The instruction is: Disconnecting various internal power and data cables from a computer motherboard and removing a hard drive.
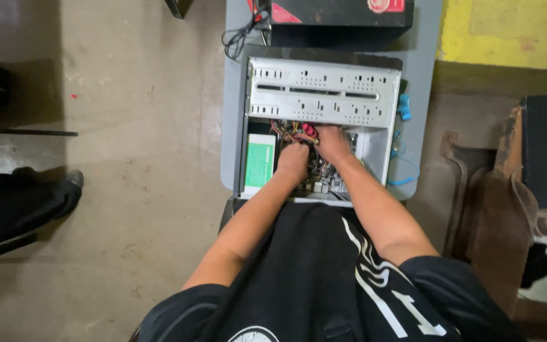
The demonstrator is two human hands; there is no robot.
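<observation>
An open desktop computer case lies on a small grey table in front of me. Both my hands are down inside it, over the motherboard. My left hand is curled into a fist beside the power supply with a green label. My right hand is closed among a bundle of red, yellow and black wires just under the metal drive cage. What the fingers hold is hidden.
A black and red box with tangled cables sits at the table's far end. Blue cables hang off the right side. Another person's dark leg and shoe are at the left on the concrete floor. Rusty metal parts stand at the right.
</observation>
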